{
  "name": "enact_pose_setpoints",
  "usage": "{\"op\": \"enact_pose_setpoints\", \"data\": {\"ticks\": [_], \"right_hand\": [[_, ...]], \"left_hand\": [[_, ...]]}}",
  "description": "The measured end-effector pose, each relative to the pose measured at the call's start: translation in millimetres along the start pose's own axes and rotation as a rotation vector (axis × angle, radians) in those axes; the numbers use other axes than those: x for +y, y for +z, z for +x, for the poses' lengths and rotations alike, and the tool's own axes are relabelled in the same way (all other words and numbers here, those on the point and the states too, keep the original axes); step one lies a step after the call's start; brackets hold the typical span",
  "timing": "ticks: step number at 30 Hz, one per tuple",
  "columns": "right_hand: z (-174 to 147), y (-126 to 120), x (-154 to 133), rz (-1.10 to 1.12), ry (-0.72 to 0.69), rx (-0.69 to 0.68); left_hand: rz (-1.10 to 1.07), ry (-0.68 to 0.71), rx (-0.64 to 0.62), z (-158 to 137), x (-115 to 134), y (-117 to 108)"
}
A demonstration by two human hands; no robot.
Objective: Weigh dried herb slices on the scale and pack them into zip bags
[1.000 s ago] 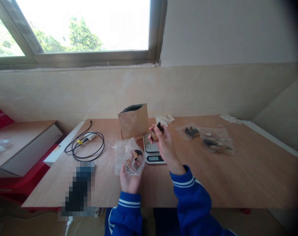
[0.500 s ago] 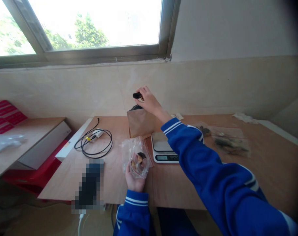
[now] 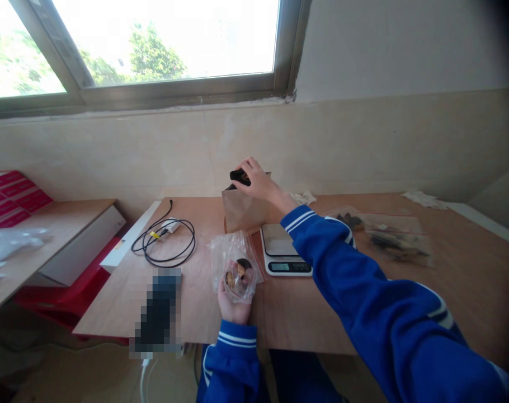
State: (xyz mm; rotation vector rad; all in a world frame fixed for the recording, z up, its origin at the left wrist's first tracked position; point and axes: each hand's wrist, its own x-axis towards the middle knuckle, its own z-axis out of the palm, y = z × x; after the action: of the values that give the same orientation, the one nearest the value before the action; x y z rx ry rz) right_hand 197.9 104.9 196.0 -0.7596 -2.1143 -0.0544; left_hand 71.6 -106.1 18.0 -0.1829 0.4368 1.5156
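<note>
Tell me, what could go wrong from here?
The dark piece in the right hand might slip and miss the paper bag, since it is held right at the mouth.
The left hand holds a clear bag that looks open, so tipping it could spill the pieces.
The right sleeve crosses over the scale in this view and might bump it.

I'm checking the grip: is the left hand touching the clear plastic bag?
Touching: the head view shows the left hand holding the clear plastic bag from below.
</note>
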Motion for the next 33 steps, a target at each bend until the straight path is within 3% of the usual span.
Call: {"op": "enact_pose_setpoints", "data": {"ticks": [11, 17, 21, 25, 28, 30, 33], "right_hand": [[-22.3, -7.8, 14.0, -0.012, 0.016, -0.121], [-24.0, -13.9, 7.7, 0.087, -0.042, -0.122], [-28.3, -13.5, 4.2, 0.014, 0.006, -0.148], [-34.9, -18.5, -11.5, -0.031, 0.09, -0.104], [-42.4, -30.2, -38.5, 0.124, 0.151, -0.06], [-51.9, -36.6, -60.2, 0.294, 0.18, -0.197], [-76.4, -34.0, -89.0, 0.473, 0.112, -0.643]], "left_hand": [[-0.017, -0.012, 0.002, 3.1, 0.7, -2.6], [-0.025, -0.029, -0.055, 4.8, 1.4, -6.9], [-0.027, -0.025, -0.062, 6.2, 1.4, -9.7], [-0.026, -0.005, -0.043, 5.1, 0.4, -7.0], [-0.013, -0.002, -0.041, 3.1, -0.3, -3.8], [-0.004, 0.0, -0.034, 2.4, -0.5, -2.5], [0.031, 0.029, -0.024, 3.6, -0.9, -2.9]]}}
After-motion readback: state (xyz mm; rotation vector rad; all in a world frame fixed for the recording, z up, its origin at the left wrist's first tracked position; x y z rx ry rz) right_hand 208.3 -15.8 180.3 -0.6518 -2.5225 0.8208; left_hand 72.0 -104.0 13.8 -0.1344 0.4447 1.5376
